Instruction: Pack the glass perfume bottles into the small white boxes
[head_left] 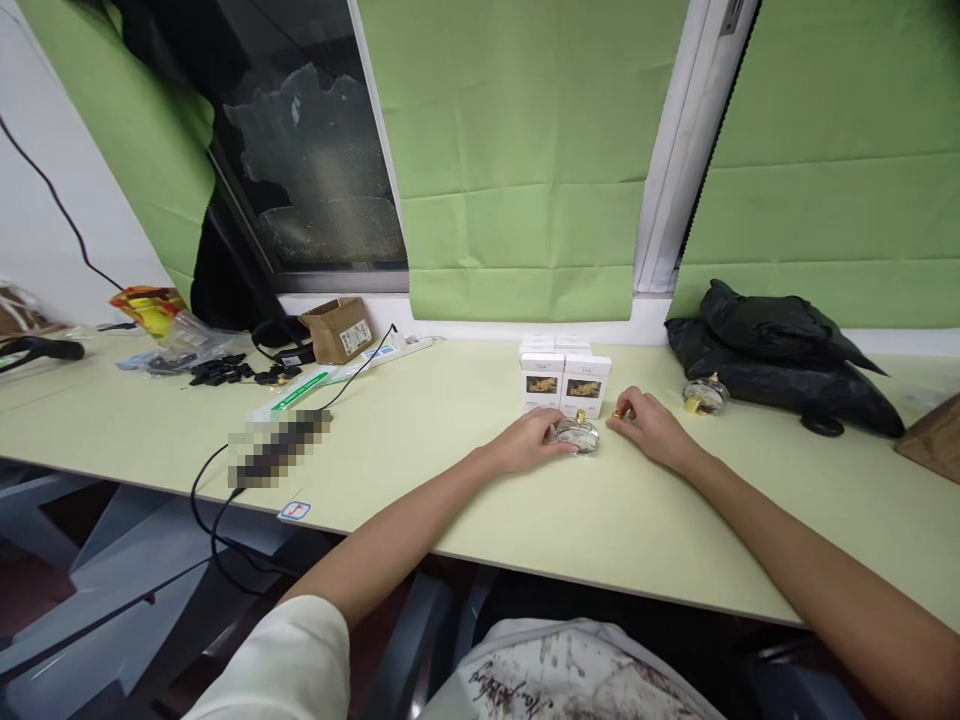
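Observation:
A round clear glass bottle (578,434) with a gold neck lies on the pale green table (450,440), just in front of a stack of small white boxes (564,378). My left hand (534,441) curls around the bottle's left side and holds it. My right hand (649,424) rests to the bottle's right with fingers bent, pinching a small gold cap (620,412). A second round glass bottle (704,395) with a gold cap lies further right on the table.
Black plastic bags (780,350) lie at the back right. A brown cardboard box (339,328), a white power strip (397,349), black cables and small black parts (225,372) sit at the back left. Green blinds (525,150) hang behind the table.

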